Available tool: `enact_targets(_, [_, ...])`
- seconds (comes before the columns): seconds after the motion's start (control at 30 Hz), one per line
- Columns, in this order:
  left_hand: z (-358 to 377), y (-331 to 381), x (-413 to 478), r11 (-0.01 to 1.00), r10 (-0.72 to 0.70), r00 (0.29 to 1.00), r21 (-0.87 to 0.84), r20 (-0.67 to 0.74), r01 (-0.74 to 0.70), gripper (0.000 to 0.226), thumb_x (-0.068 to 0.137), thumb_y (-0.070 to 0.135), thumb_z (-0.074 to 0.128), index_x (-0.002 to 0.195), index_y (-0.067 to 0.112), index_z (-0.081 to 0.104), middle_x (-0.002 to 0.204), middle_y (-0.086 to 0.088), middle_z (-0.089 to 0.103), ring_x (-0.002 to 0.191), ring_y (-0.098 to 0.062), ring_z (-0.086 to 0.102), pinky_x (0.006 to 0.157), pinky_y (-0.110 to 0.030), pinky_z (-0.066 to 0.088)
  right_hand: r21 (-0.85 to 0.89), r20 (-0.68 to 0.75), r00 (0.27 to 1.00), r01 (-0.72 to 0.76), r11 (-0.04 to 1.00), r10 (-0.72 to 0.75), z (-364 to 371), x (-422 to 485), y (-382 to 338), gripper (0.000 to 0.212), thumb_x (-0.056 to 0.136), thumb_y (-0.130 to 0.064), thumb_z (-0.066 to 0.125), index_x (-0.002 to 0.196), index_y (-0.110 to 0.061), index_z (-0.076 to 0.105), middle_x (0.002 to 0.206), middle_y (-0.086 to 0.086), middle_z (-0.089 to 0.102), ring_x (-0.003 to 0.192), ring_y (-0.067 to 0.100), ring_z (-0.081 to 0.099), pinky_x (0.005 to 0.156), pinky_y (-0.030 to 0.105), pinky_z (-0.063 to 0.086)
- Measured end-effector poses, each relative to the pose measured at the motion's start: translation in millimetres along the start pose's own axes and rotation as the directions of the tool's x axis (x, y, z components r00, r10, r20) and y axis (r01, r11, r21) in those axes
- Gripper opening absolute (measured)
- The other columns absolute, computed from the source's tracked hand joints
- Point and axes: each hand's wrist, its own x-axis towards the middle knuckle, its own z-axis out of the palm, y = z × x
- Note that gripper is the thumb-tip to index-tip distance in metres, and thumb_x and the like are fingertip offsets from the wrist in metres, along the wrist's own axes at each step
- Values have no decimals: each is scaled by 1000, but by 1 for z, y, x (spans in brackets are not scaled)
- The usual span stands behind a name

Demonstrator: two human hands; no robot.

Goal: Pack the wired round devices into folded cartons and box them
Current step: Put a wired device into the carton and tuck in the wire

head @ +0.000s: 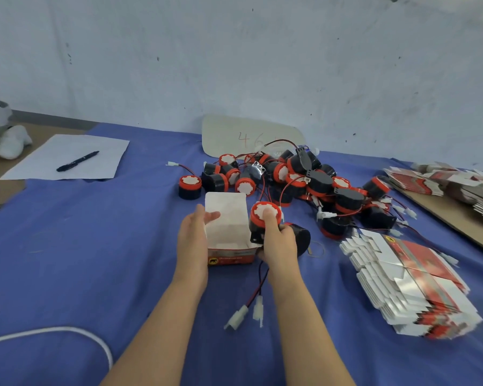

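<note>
My left hand [193,238] holds an opened red-and-white carton [229,229] by its left side, thumb on the raised white flap. My right hand [279,240] grips a round black device with a red rim and white face [264,213] just right of the carton's open mouth, thumb pressing its face. Its red-and-black wires with white connectors [248,313] hang down onto the blue cloth between my forearms. Another black device [301,238] lies behind my right hand. A pile of the same wired devices [299,182] sits beyond the carton.
A stack of flat unfolded cartons [410,285] lies at the right, more flat cartons [452,185] on a brown board at far right. A sheet of paper with a black pen [77,161] lies far left. A white cable [67,332] curves at lower left.
</note>
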Motion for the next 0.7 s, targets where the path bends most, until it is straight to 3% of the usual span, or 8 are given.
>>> enact_targets(0.1, [-2,-1,-1,997,81,994,20,-68,-80,18,91,23,49,89,25,67,104,7,65,105,-22,59,87,-41,52,52,26,997,-73,996,72,-6,3,1,33,91,-48,53,83,-17,58,88,5,62,91,25,64,82,47,57])
enact_targets(0.2, [-6,-3,1,994,108,975,20,-194,-106,26,94,11,38,95,20,63,111,1,64,97,-18,60,67,-25,46,75,75,990,-126,989,120,-12,5,2,33,91,-44,57,91,-12,61,93,6,62,87,22,64,60,34,59])
enact_targets(0.3, [-8,-7,5,1000,29,960,13,-278,-26,30,99,10,36,124,18,51,116,2,60,96,-15,56,69,-23,43,-3,97,988,-124,992,124,-16,5,-1,42,91,-48,56,98,-7,62,92,8,63,80,21,65,53,29,57])
enact_targets(0.37, [-9,-9,6,992,52,966,123,-253,-21,36,99,8,35,133,16,45,115,4,57,100,-15,52,68,-21,41,-19,101,988,-116,993,118,-19,3,-4,47,91,-47,56,101,-2,64,89,10,63,79,21,65,54,27,56])
enact_targets(0.47, [-10,-9,6,923,158,974,375,-163,-87,34,99,8,33,120,15,58,110,5,55,97,-12,49,70,-21,40,-217,41,991,130,968,-124,-23,2,-7,41,94,-43,53,103,-6,67,86,1,62,81,16,59,60,20,45])
enact_targets(0.57, [-8,-9,4,897,190,976,423,-107,-128,30,100,9,34,113,18,60,107,4,56,96,-13,51,66,-20,41,-433,60,888,435,789,-457,-21,0,-20,27,96,-33,52,114,-18,65,104,-2,66,98,15,58,81,26,43])
enact_targets(0.63, [-7,-9,4,881,218,971,446,-94,-155,29,100,9,35,115,16,59,106,4,56,97,-15,53,70,-24,43,-572,207,828,534,622,-521,-14,1,-27,25,96,-26,51,118,-23,64,113,-1,67,107,19,57,95,34,44])
enact_targets(0.7, [-7,-9,4,873,234,968,458,-95,-166,29,100,8,35,115,16,58,105,5,55,95,-13,52,74,-26,43,-616,402,792,605,504,-460,-2,0,-27,27,96,-20,49,120,-23,63,114,0,67,107,19,57,95,36,45])
